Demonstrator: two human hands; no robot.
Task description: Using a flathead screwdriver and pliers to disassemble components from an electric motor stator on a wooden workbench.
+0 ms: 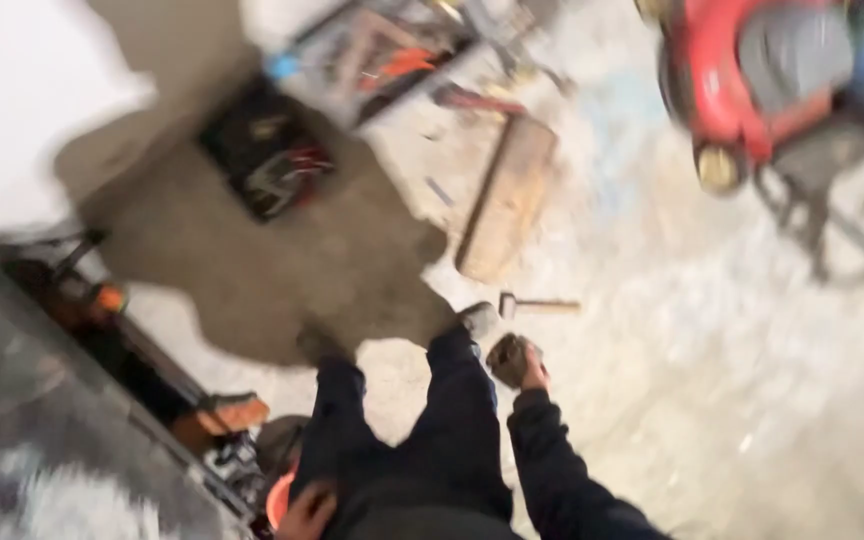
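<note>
Head camera view, blurred, looking down at a person's dark-trousered legs on a pale concrete floor (712, 400). The right hand (530, 372) is closed around a dark, rough lump (508, 358) held beside the right knee. The left hand (304, 510) hangs at the hip near the bottom edge; its grip cannot be told. A small hammer (537, 304) lies on the floor just ahead, near a wooden plank (507, 195). A red mower (752, 85) stands at upper right.

Right hand (527, 368) grips dark lump (508, 358); hammer (537, 304) on floor (712, 400).
</note>
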